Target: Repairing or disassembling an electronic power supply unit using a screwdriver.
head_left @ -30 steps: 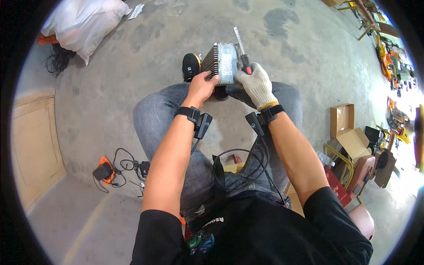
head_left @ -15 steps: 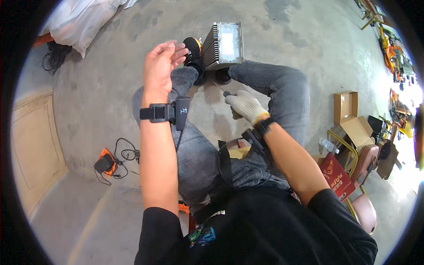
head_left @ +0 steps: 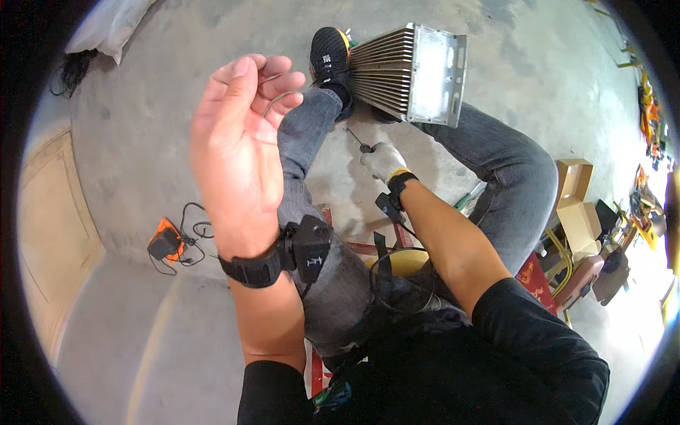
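Concrete floor (head_left: 177, 106) fills the view; I'm seated above it, both knees in grey jeans spread. Largest item in play: a finned metal housing (head_left: 411, 71), ribbed aluminium with a flat end plate facing right, resting tilted against my right thigh and just beside the black shoe (head_left: 329, 60); its fins run roughly left to right in the picture, and that is its long axis. My left hand (head_left: 237, 149) is raised close to the camera, palm turned inward, fingers loosely curled and released, holding nothing I can make out; a thin wire loop shows near the fingertips, but whether it touches them I cannot tell. A black wrist strap with a small box (head_left: 297, 255) sits below that hand. My right hand (head_left: 384, 161), in a pale work glove, is low between the knees, clenched around a screwdriver (head_left: 356, 142) whose thin shaft points up and left, toward the housing's lower edge. The housing lies above and slightly right of the right hand, near but apart; the right hand is much the nearer. Small: an orange and black charger (head_left: 166, 241) with cable on the floor at left, cardboard boxes (head_left: 577, 205) at right.
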`<state>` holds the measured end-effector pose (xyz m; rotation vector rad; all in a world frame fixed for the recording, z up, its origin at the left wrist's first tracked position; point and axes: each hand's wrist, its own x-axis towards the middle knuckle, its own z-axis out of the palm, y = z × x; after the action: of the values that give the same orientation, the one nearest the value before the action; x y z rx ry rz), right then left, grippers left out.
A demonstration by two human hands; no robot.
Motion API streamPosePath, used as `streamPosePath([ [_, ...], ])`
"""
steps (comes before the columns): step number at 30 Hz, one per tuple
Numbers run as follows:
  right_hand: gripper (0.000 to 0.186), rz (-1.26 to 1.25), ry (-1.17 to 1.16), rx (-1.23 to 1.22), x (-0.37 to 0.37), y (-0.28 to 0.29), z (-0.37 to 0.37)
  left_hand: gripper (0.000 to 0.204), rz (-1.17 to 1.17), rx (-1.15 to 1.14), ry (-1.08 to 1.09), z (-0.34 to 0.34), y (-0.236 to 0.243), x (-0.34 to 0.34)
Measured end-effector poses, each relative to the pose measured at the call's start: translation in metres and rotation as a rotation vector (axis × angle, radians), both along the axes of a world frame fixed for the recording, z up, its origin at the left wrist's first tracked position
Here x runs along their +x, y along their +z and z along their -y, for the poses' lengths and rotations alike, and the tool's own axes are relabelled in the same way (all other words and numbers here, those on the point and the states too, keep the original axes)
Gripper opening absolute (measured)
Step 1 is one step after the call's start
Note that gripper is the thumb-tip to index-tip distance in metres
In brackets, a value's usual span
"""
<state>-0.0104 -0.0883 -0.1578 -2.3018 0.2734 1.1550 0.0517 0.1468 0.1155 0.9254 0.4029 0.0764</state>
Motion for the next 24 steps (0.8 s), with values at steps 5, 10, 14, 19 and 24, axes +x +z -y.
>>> streamPosePath([
  [5,0.048,-0.156,-0.035,0.029,0.003,-0.013,-0.008,0.02,0.002,-0.027,-0.01,-0.006,0.002,0.001],
  [10,0.048,-0.205,-0.131,0.047,0.01,-0.01,-0.003,0.02,0.013,-0.022,-0.013,-0.001,0.003,0.003],
  [14,0.048,-0.213,-0.108,0.085,0.016,0.026,0.003,0.019,-0.022,0.022,0.041,0.007,0.007,0.005],
  [19,0.046,-0.184,-0.055,0.096,0.027,0.124,0.012,0.017,-0.037,0.092,0.091,0.018,-0.002,0.008],
  [24,0.038,-0.03,0.035,0.217,0.019,0.242,0.031,0.014,-0.141,0.26,-0.099,0.031,-0.011,-0.007],
])
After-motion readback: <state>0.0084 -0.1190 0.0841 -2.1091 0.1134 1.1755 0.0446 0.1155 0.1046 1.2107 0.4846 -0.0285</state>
